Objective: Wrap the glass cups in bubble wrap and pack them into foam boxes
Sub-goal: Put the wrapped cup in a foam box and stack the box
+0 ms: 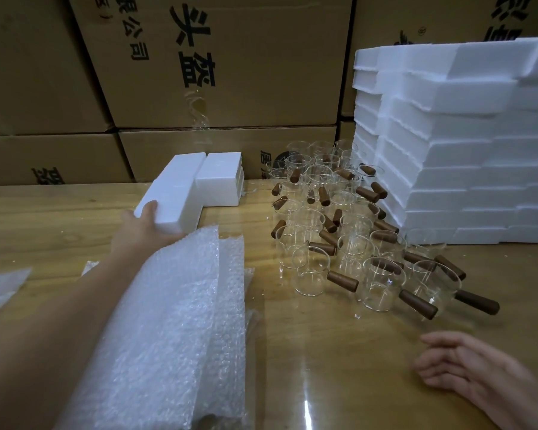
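While cardboard cartons (230, 72) wall off the back and the wooden table (323, 383) spreads below, a tall foam stack (448, 156) stands at the right edge. A pile of bubble wrap (174, 321) lies in the near left. Between the two stand the glass cups (311, 274), bare and unwrapped, crowded close with their brown wooden handles pointing every way. A long foam box (174, 197) lies beyond the wrap, just beside a second foam box (219, 178) near the cartons. The left hand (140, 226) grips the long box at its near end, thumb on top and fingers curled round the corner. The right hand (466, 370) rests low on the table, fingers loose and holding nothing. The step looks like fetching or placing a box. To do it well, lift the box rather than drag it, keep the forearm off the wrap pile, and keep well apart from the cups, since a knocked handle could topple several.
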Demonstrator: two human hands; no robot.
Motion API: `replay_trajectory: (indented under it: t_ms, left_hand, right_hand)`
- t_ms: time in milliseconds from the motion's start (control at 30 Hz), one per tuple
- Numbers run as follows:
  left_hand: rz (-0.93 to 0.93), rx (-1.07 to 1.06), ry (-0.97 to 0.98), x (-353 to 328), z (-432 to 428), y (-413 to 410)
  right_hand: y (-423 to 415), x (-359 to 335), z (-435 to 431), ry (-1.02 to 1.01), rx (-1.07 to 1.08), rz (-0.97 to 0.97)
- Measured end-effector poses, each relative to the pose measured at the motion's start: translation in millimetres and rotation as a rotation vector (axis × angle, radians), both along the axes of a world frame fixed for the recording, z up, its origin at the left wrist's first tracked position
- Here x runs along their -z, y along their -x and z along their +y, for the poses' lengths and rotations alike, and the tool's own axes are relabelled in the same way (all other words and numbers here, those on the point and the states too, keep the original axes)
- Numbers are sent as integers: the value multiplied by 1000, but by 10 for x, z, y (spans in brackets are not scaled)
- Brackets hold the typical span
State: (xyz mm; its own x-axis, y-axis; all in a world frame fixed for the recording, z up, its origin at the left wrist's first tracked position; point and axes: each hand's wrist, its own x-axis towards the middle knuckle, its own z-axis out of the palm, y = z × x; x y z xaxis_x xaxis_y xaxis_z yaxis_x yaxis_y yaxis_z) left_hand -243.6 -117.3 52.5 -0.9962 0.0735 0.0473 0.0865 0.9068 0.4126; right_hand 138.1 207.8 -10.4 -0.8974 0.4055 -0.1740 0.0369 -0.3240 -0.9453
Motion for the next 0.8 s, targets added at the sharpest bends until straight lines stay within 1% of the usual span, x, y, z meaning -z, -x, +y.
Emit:
replay_trajectory:
  t_ms: [400,433,467,533,600,800]
  left_hand:
    - [-21,19,83,5,-10,191]
    - [-11,24,134,-5,-10,194]
    - [19,34,233,-16,-12,198]
    - [134,80,484,-35,4,225]
    - [218,133,628,-51,27,269]
    - [252,198,646,-68,11,385]
  right_hand:
    - [-9,-62,-17,-24,-25,-12]
    - [-9,-61,-15,-23,-25,-12]
    - [-9,-59,-14,-22,-25,-12]
    - [-11,-52,-12,-19,-25,-15]
    - [-13,-44,-11,-10,-25,-16]
    - [-21,-58,-15,-11,-32,-25]
